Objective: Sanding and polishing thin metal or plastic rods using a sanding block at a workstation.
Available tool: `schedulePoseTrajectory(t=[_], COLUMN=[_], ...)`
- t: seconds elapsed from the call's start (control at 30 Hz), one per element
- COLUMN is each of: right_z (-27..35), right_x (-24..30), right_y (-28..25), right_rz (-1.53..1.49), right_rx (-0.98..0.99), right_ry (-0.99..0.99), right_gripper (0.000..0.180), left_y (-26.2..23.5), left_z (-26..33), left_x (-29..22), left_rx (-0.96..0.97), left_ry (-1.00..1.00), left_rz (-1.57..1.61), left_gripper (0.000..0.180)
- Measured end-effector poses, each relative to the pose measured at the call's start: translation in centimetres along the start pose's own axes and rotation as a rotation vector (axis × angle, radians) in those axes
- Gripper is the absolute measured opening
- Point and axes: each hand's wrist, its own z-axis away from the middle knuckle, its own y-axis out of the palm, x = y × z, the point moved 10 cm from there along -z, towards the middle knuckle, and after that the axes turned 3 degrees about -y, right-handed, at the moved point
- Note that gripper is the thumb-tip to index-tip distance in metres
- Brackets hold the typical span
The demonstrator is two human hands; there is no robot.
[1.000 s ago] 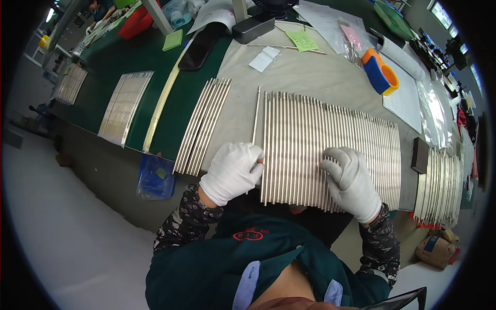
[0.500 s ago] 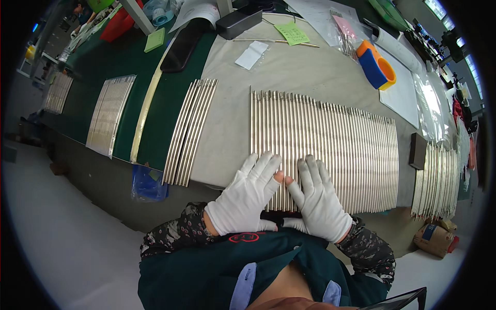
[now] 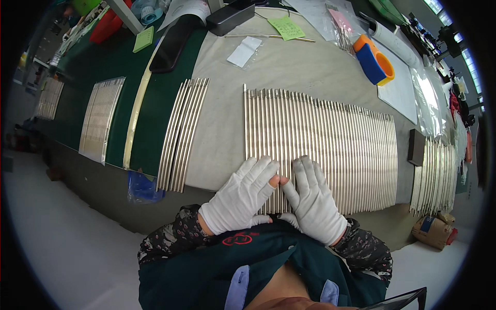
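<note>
A wide row of thin silver metal rods [image 3: 330,139] lies side by side on a grey cloth [image 3: 222,134] on the table. Both my hands wear white gloves. My left hand [image 3: 242,197] lies flat, fingers spread, on the near ends of the leftmost rods. My right hand [image 3: 314,201] lies flat beside it, thumbs almost touching, pressing on the rods' near ends. Neither hand grips anything.
A smaller bundle of rods [image 3: 182,133] lies left of the cloth, more rod sets at far left [image 3: 99,120] and far right [image 3: 433,175]. A black block [image 3: 416,146], a blue-orange tape roll [image 3: 375,59], papers, a black case [image 3: 171,43] and a cardboard box [image 3: 433,231] surround them.
My hands came together from wide apart to side by side at the left near end of the rod row. The rods now lie evenly lined up.
</note>
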Motion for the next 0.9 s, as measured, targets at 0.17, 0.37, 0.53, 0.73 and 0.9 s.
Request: schedulePoseTrajectory(t=[0.17, 0.37, 0.53, 0.73, 0.9], right_z=[0.4, 0.7, 0.8, 1.0, 1.0], right_x=[0.1, 0.2, 0.7, 0.1, 0.1], right_y=[-0.8, -0.4, -1.0, -0.4, 0.0], right_rz=[-0.023, 0.05, -0.037, -0.005, 0.016], right_rx=[-0.043, -0.082, -0.147, -0.177, -0.182], right_ry=[0.003, -0.016, -0.038, -0.01, -0.022], right_gripper=[0.076, 0.068, 0.065, 0.065, 0.063], left_y=[-1.8, -8.4, -6.8, -5.1, -5.0], left_z=[-0.9, -8.1, -14.8, -16.0, -15.6], left_x=[-0.4, 2.8, 11.4, 11.9, 14.0], left_rx=[0.073, -0.08, -0.063, -0.086, -0.177], left_ry=[-0.007, -0.068, -0.267, -0.22, -0.289], left_rz=[0.051, -0.129, -0.325, -0.344, -0.193], left_gripper=[0.085, 0.039, 0.019, 0.013, 0.017])
